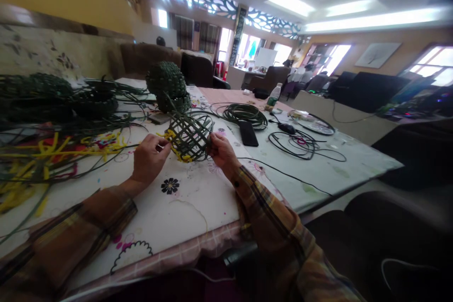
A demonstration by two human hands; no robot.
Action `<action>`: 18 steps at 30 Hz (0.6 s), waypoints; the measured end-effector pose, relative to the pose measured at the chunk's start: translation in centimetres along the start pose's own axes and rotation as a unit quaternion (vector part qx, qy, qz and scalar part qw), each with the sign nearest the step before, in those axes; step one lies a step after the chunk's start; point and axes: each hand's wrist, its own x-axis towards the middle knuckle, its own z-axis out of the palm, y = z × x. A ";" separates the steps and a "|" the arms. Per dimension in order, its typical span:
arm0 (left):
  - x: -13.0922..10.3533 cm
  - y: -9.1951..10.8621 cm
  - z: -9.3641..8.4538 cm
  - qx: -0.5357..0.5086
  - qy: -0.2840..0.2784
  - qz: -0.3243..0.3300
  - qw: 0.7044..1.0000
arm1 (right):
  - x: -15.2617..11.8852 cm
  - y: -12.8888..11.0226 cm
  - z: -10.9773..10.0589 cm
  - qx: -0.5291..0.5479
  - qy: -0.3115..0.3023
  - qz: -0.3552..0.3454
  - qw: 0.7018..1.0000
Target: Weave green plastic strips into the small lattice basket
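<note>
An open-lattice basket (193, 137) of dark green strips, tied with yellow twists (186, 157) along its lower left edge, sits on the white table cover before me. My right hand (221, 151) grips the lattice at its right side between thumb and fingers. At the left edge, my left hand (150, 156) is closed in a pinch right beside the yellow ties; whatever lies between its fingertips is too small to make out. Behind the lattice stand finished-looking dark green woven pieces (166, 82), one stacked on another.
Yellow strips (53, 151) and dark green woven pieces (38, 89) crowd the left side. To the right lie a coil of green strip (244, 115), a phone (249, 133), a computer mouse (286, 128), loose black loops (293, 146) and a bottle (273, 97). The table's front edge (198, 250) is near.
</note>
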 end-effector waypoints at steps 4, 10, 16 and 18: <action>0.1 -0.1 0.2 0.084 0.006 0.019 0.996 | -0.3 0.2 0.2 0.001 -0.021 -0.013 1.000; 1.0 -1.1 -0.3 0.013 -0.013 -0.033 0.999 | -0.2 0.0 0.3 -0.002 0.044 -0.009 0.999; 0.4 -0.1 -0.6 -0.130 -0.057 -0.131 0.981 | -0.1 0.0 0.2 0.005 0.030 0.000 1.000; 0.1 0.2 -0.2 -0.153 -0.057 -0.158 0.974 | -0.1 0.1 0.2 0.001 0.029 0.003 1.000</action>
